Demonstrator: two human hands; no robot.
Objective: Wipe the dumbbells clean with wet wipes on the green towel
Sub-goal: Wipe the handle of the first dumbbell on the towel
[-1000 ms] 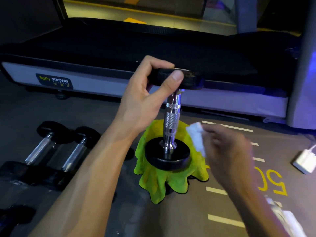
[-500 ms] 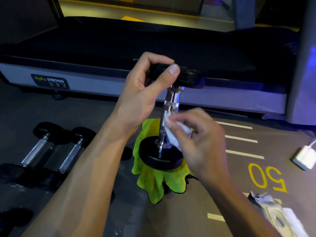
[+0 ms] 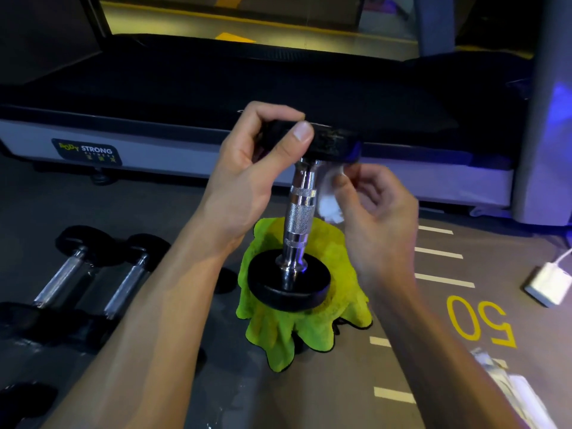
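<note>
Left hand [image 3: 247, 168] grips the top plate of the dumbbell [image 3: 298, 218], standing upright on the green towel [image 3: 340, 243]. Right hand [image 3: 374, 209] pinches a wet wipe [image 3: 331, 205] beside the handle. Handle-wiping seems underway; next, press the wipe against the steel.

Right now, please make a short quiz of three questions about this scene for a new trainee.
1. True or false: the dumbbell stands on end on the green towel.
2. Which hand holds the wet wipe? A) left hand B) right hand C) neither
3. Fill in: the left hand grips the dumbbell by its ____ black weight.

Key
1. True: its lower weight rests on the towel.
2. B: the right hand pinches the wipe beside the handle's upper part, just under the top weight.
3. top.
</note>
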